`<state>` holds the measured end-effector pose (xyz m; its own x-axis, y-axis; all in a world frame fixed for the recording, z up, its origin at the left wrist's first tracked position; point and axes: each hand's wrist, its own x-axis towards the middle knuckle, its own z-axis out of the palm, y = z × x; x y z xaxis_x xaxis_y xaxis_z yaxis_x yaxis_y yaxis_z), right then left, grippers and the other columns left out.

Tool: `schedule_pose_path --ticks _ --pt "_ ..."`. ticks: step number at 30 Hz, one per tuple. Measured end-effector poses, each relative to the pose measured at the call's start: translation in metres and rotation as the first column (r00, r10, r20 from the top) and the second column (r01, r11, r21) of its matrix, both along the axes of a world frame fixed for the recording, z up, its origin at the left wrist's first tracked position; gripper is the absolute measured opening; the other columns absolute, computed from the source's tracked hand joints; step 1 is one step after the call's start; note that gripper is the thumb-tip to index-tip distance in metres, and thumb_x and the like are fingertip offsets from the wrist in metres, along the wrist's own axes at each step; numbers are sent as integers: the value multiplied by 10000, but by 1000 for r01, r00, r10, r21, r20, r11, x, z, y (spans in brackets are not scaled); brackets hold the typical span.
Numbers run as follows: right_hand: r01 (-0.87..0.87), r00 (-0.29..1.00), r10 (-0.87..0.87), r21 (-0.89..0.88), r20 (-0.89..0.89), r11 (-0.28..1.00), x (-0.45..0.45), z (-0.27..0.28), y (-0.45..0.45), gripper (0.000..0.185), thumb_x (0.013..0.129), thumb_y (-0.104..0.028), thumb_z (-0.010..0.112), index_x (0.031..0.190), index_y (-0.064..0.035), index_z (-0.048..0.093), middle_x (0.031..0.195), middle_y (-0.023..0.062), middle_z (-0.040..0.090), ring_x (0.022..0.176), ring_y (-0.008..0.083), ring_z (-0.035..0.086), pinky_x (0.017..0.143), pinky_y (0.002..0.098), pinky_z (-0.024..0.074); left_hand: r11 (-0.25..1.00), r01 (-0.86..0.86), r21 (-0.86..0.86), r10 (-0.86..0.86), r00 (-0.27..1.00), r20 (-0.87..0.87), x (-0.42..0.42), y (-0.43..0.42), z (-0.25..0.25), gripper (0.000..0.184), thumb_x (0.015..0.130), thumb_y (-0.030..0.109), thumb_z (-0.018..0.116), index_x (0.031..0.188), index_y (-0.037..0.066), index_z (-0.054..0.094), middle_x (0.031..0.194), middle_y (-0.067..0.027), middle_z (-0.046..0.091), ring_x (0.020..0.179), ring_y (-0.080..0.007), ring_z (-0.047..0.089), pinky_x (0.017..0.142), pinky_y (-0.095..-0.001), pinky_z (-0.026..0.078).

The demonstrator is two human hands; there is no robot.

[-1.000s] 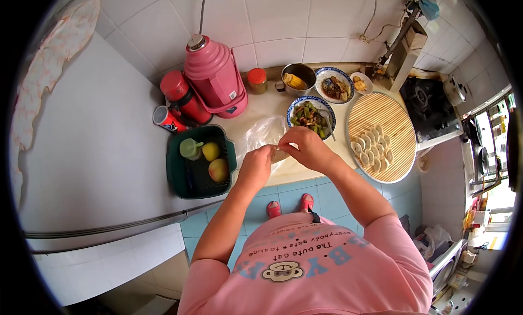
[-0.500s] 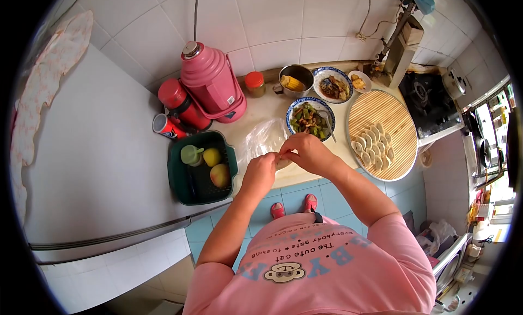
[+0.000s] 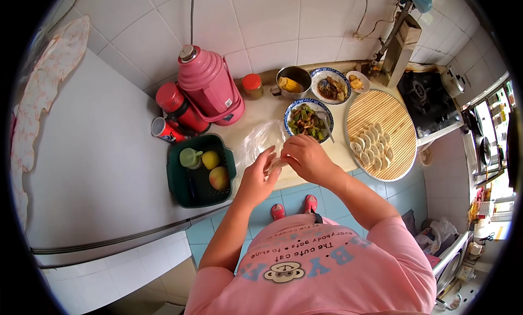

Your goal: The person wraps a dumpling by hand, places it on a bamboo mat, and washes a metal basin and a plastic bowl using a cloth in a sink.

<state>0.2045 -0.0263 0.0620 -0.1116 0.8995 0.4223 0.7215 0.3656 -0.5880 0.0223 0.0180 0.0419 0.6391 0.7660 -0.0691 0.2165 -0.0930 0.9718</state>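
Note:
My right hand (image 3: pixel 306 156) pinches a small pale dumpling (image 3: pixel 279 163) over the counter's front edge. Much of the dumpling is hidden behind the fingers. Just left of it is my left hand (image 3: pixel 260 176), its thumb and fingers apart; whether a fingertip still touches the dough I cannot make out. Behind the hands lies a clear plastic bag (image 3: pixel 262 141). A blue-rimmed bowl of green vegetable filling (image 3: pixel 309 120) with a spoon (image 3: pixel 328 127) in it stands beyond my right hand. To the right, several dumplings (image 3: pixel 372 147) sit in rows on a round bamboo tray (image 3: pixel 370 110).
At left are a green basket (image 3: pixel 173 176) with fruit, a pink thermos (image 3: pixel 210 83) and a red bottle (image 3: pixel 177 102). Along the wall stand a red-lidded jar (image 3: pixel 252 86), a pot with corn (image 3: pixel 294 78) and a plate of food (image 3: pixel 330 87). A stove (image 3: pixel 422 97) is far right.
My left hand has opened its fingers and drawn slightly down and away from the dumpling. My right hand keeps its pinch in nearly the same place.

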Motion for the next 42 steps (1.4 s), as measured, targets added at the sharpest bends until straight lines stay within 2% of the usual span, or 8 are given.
schedule_pose_path --ticks 1,4,9,12,20,31,32,42 --pt "0 1000 0 1 2 1000 0 2 -2 89 716 -46 667 773 -50 599 822 81 574 803 287 552 720 386 445 1000 0 1 0 1000 2 -7 0 -5 487 871 144 590 1325 71 430 1196 -221 569 1124 -317 562 865 -401 483" --pt "0 999 3 70 -40 998 -1 6 -9 130 722 -13 657 803 -54 564 871 79 563 829 282 534 740 383 423 933 252 -257 -194 953 232 -26 5 -22 815 856 138 624 1476 177 97 1487 -129 235 1359 -243 275 1022 -449 330" --pt "7 990 8 107 -138 994 -14 2 -15 177 720 -8 638 862 -55 542 895 96 556 847 306 525 762 397 403 926 246 -285 -100 892 441 0 -16 -37 783 862 55 605 1474 172 132 1439 -98 318 1277 -195 372 1009 -384 374" --pt "57 988 -41 108 -150 992 -17 -6 -15 161 715 10 634 840 -47 550 907 108 565 845 315 530 775 396 411 800 272 -536 223 694 685 15 -22 -32 612 898 -15 502 1439 89 236 1413 -111 360 1222 -192 443 1014 -331 397" --pt "122 966 -78 170 -246 978 -18 -6 -17 254 642 -21 721 880 -63 646 917 68 597 904 282 562 785 389 437 812 177 -556 259 745 615 16 -24 -26 549 910 10 494 1416 57 286 1329 -116 433 1155 -177 499 984 -306 420" --pt "115 993 -109 180 -39 977 -13 -7 -16 185 670 -79 712 834 -109 632 929 45 613 954 238 572 942 460 364 886 90 -455 170 849 500 19 -34 -23 536 906 12 497 1403 26 298 1281 -103 446 1118 -167 513 936 -288 456" --pt "115 992 -106 177 -62 977 -16 -6 -16 172 673 -21 684 801 -117 620 889 36 602 961 223 575 969 455 342 887 89 -454 173 846 504 19 -34 -23 542 905 10 497 1406 25 291 1285 -100 444 1119 -166 511 935 -288 455" --pt "82 986 -61 138 -152 987 -16 -24 -14 155 686 -10 676 795 -87 599 884 65 597 919 265 561 904 416 376 801 92 -592 289 806 517 21 -35 -29 519 932 72 492 1405 34 282 1279 -100 446 1119 -181 512 961 -328 445"
